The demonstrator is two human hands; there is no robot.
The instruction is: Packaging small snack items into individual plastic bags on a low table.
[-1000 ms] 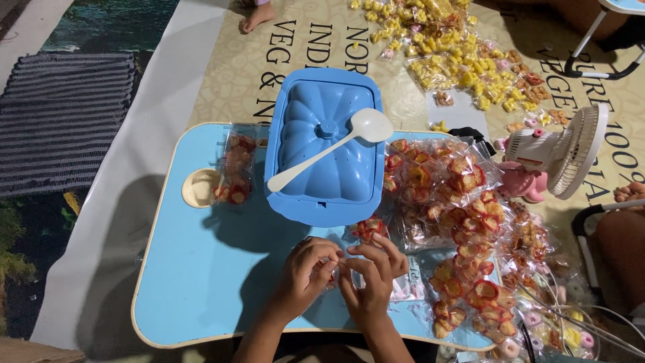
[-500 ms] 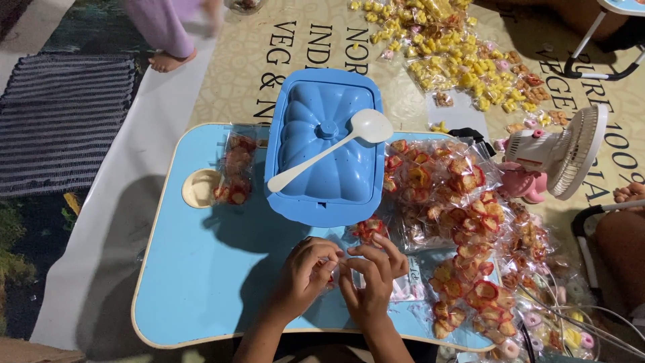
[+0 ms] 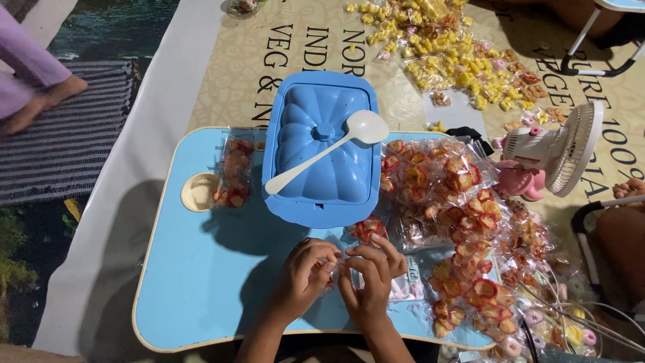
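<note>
My left hand [image 3: 304, 277] and my right hand [image 3: 371, 279] meet over the near middle of a light blue lap table [image 3: 201, 269]. Their fingertips pinch a small clear packet [image 3: 336, 269] between them; most of it is hidden by the fingers. Just beyond my right fingers lies a small packet of red and yellow ring snacks [image 3: 366, 228]. Behind it stands a blue lidded box [image 3: 324, 151] with a white plastic spoon [image 3: 329, 151] lying across its lid.
A heap of filled snack packets [image 3: 463, 228] covers the table's right side and spills onto the floor. Another packet [image 3: 232, 171] lies beside the round cup recess [image 3: 198, 191]. A small pink and white fan [image 3: 554, 154], yellow snack packets [image 3: 457, 57], a printed mat and another person's foot [image 3: 40, 104] surround it.
My hands stay together on the packet with only small finger movements. Another person's foot has moved from the top of the mat leftward onto the striped rug.
</note>
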